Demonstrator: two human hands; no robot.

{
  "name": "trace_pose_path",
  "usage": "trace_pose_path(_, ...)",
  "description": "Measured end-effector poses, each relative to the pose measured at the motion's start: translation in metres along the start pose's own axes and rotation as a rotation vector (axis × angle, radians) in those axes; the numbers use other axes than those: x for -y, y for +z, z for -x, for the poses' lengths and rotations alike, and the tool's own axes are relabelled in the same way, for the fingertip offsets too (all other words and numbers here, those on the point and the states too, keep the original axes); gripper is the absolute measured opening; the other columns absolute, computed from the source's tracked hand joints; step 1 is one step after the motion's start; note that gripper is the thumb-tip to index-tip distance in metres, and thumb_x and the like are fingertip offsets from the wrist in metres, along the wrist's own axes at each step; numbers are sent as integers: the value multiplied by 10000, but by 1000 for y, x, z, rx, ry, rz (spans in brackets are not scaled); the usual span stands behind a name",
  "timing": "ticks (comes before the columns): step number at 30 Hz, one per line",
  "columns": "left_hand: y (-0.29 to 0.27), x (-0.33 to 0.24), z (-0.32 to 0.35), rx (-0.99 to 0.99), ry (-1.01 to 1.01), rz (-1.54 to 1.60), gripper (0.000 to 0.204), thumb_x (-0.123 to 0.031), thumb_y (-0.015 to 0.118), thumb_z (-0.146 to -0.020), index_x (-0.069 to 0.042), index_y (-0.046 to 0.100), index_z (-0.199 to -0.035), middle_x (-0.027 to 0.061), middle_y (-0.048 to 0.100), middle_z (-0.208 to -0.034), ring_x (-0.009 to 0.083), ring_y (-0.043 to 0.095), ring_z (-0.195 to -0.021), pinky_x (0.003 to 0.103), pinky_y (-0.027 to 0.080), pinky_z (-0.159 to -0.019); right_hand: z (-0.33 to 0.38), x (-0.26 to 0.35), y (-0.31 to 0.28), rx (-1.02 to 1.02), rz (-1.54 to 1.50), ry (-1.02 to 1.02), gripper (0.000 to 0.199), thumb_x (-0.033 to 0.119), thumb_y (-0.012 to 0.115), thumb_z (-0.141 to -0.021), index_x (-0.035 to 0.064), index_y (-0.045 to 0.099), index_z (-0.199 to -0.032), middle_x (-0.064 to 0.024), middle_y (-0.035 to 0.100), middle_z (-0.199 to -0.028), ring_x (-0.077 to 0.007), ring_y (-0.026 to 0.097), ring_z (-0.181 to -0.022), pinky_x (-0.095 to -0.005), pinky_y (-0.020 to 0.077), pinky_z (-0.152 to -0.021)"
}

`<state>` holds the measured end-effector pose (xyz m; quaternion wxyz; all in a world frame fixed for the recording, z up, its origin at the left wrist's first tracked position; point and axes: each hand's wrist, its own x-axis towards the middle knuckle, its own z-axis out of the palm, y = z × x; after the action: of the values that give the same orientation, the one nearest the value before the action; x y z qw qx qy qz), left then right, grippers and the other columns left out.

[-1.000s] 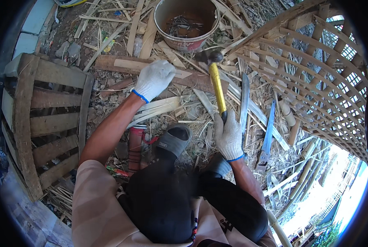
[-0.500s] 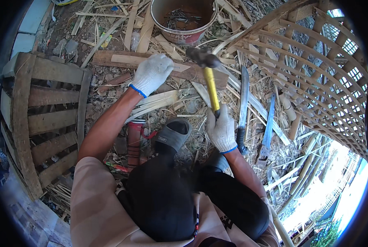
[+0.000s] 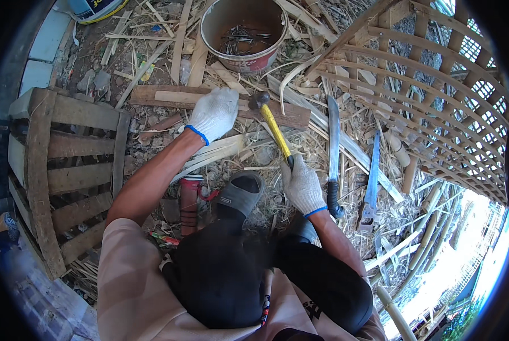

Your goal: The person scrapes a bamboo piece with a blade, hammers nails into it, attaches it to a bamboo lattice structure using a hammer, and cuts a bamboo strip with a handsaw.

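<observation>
A wooden plank (image 3: 293,117) lies across the ground in front of me, with a paler, thinner wood strip (image 3: 176,98) on top of it. My left hand (image 3: 216,111), in a white knit glove with a blue cuff, rests over both pieces. Its fingers are closed, and what they pinch is hidden. My right hand (image 3: 304,184), gloved the same way, grips the dark end of a hammer (image 3: 275,132) with a yellow handle. The hammer's head is down at the plank, just right of my left hand.
Beyond the plank stands a bucket (image 3: 208,25) holding several nails (image 3: 244,41). To the right lie a machete (image 3: 333,139) and a handsaw (image 3: 373,176), below a large woven bamboo basket (image 3: 419,54). A slatted wooden crate (image 3: 41,170) stands left. Bamboo scraps litter the ground.
The hammer has come down from its raised position, its head moving left toward the plank by my left hand. My left hand stays on the wood, slightly lower in view.
</observation>
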<state>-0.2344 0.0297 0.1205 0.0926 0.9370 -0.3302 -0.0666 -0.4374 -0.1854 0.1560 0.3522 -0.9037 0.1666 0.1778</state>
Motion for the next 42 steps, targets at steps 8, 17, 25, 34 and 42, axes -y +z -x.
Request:
trace_pose_path(8, -22, -25, -23, 219, -87, 140, 174, -201, 567, -987, -40, 584, -1048, 263, 712, -978, 450, 712, -937, 577, 571, -808, -1, -15, 11, -58, -76, -74, 319, 240, 654, -1010, -47, 545, -1097, -322, 640, -924, -522, 653, -893, -576, 507, -768)
trace_pose_path(17, 1, -3, 9, -121, -104, 224, 130, -164, 664, -938, -51, 680, -1000, 176, 664, -1010, 394, 643, -986, 516, 542, -847, -4, -19, 14, -43, -113, -58, 304, 240, 631, -1021, -45, 527, -1043, -330, 645, -914, -531, 664, -881, -577, 512, -748)
trace_pose_path(25, 1, -8, 5, -69, -179, 537, 192, -196, 670, -956, -59, 723, -1080, 150, 735, -1059, 348, 653, -1080, 457, 509, -970, -6, -28, 18, -100, -145, -124, 305, 247, 643, -1020, -34, 525, -1037, -324, 633, -890, -527, 658, -883, -570, 512, -759)
trace_pose_path(34, 8, 9, 3, -46, -30, 501, 173, -195, 668, -961, -49, 733, -1030, 129, 730, -1081, 353, 634, -1097, 456, 498, -989, -3, -20, 5, -18, -167, -33, 319, 283, 619, -1039, -27, 551, -1068, -336, 662, -920, -532, 673, -942, -572, 514, -782)
trace_pose_path(42, 15, 6, 5, -69, -59, 488, 186, -217, 672, -965, -60, 750, -1026, 115, 729, -1108, 355, 623, -1112, 457, 491, -1002, 2, -1, -16, -31, -177, -11, 309, 301, 630, -1036, 5, 565, -1098, -316, 669, -843, -535, 677, -841, -579, 521, -711)
